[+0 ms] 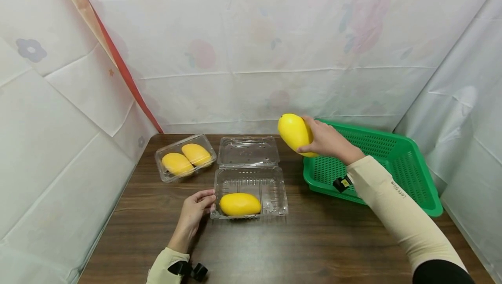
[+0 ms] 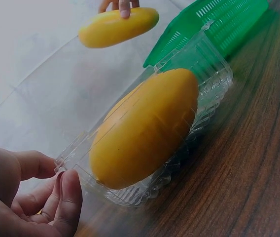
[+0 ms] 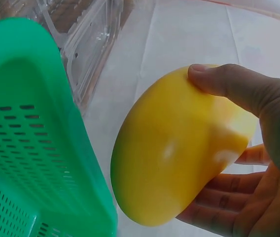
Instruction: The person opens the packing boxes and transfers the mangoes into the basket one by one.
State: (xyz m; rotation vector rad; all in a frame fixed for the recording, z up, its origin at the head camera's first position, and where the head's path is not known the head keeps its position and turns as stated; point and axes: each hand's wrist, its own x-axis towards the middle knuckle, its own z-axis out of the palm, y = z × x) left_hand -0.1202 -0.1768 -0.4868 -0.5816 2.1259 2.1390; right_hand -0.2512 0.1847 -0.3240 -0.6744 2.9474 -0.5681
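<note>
The right hand point(image 1: 325, 138) holds a yellow mango point(image 1: 294, 131) up off the surface point(image 1: 306, 249), thumb on one side and fingers on the other, with the fruit tilted. In the head view it shows between an open clear box point(image 1: 274, 188) and a green basket point(image 1: 415, 162), overlapping the basket's far left corner. The left hand point(image 1: 194, 212) pinches the left edge of the open clear box near its front corner, with thumb and fingertips close together.

Inside that box, another mango point(image 1: 240, 204) lies lengthwise from left to right in the front left part, near the front wall. A ridge runs through the middle of the base, at the fruit's right end. The hinged lid point(image 1: 248, 151) is folded back, away from the person.

Left of the lid, and just beside it, sits a closed clear box point(image 1: 160, 155) with two mangoes point(image 1: 178, 163) side by side. The slotted basket stands on the right, under the right forearm.

Both arms wear pale sleeves point(image 1: 400, 205), with a small black camera point(image 1: 342, 184) at the right wrist. White cloth point(image 1: 251, 35) with faded prints hangs around the dark wood-grain surface, and a red strip point(image 1: 121, 66) slants down at the left.
</note>
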